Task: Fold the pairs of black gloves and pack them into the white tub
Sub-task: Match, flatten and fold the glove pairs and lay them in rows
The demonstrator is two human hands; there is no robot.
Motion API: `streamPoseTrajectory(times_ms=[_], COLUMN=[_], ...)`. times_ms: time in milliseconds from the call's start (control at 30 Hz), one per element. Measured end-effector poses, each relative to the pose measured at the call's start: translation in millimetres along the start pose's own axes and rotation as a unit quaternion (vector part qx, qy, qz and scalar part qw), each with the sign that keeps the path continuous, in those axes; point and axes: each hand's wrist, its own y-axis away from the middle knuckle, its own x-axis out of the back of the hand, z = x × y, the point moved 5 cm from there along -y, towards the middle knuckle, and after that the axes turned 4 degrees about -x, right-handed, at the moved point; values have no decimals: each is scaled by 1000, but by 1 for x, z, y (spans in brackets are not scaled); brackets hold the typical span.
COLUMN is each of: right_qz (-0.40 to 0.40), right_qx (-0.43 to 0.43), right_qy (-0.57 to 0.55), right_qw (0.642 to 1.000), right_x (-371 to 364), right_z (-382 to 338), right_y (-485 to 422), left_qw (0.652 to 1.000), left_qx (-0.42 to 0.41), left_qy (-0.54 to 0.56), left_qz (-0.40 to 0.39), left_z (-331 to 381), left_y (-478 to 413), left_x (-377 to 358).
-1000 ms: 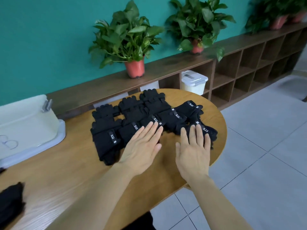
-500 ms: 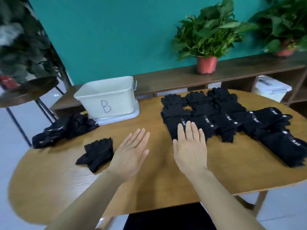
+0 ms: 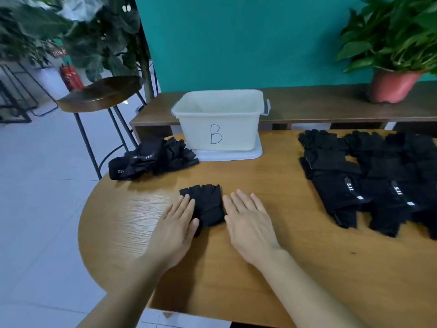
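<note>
head view: half a second ago both hands hovered flat nearer the laid-out gloves, the right one at the edge of that row. now they have come across to the small folded pair of gloves [image 3: 208, 204]. the left hand [image 3: 176, 229] lies against its left edge and the right hand [image 3: 250, 223] against its right edge. both hands are flat with straight fingers, and nothing is pinched or lifted yet. the pair lies on the wooden table [image 3: 260, 280], between the two palms. my reading is that sorting on the right is set aside and this bundle is the next to be packed.

the white tub marked b [image 3: 236, 133] stands straight beyond the fingertips, well apart from them, on its lid [image 3: 236, 155]. no glove shows in the part of its inside that i can see.

counts:
- one tub and one lid.
- one folded pair between the hands.
- one loose heap of black gloves [image 3: 151, 159] beyond the left hand, touching the lid's left end. how many gloves it holds i cannot tell.
- one spread of flat gloves [image 3: 335, 185] well out past the right hand, in at least three overlapping columns that run off the frame. two white-marked tags are readable.
- one potted plant [image 3: 392, 86] far beyond the right hand.
- one stool [image 3: 101, 93] far beyond the left hand.
</note>
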Motion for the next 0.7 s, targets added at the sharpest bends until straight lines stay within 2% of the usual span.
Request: streamPoseTrajectory(times_ms=[133,200,300,467,567,700], right_qz=[-116,-159,-127,-118,-92,-127], right_qx=[59,71,46,26,16,22], right_qy=[-32,-32,-19,-15,-21,-59], right_qw=[991,984,991,993,995,990], right_x=[-18,-25,-23,-17,-7,5], right_z=[-25,-24,-14,7,22,33], right_y=[-12,-12,-5,18,30,39], left_qw=[998,997,997,993,992,983], left_qx=[14,0,-38,-79,-114,-160], left_qy=[62,57,24,24,39,68], left_qz=[-23,-46,-69,-83,-50,65], left_z=[-2,1,8,32,44,61], left_y=[-6,-7,-7,-4,-2,0], left_x=[-10,-15,-20,-23,-20,-8])
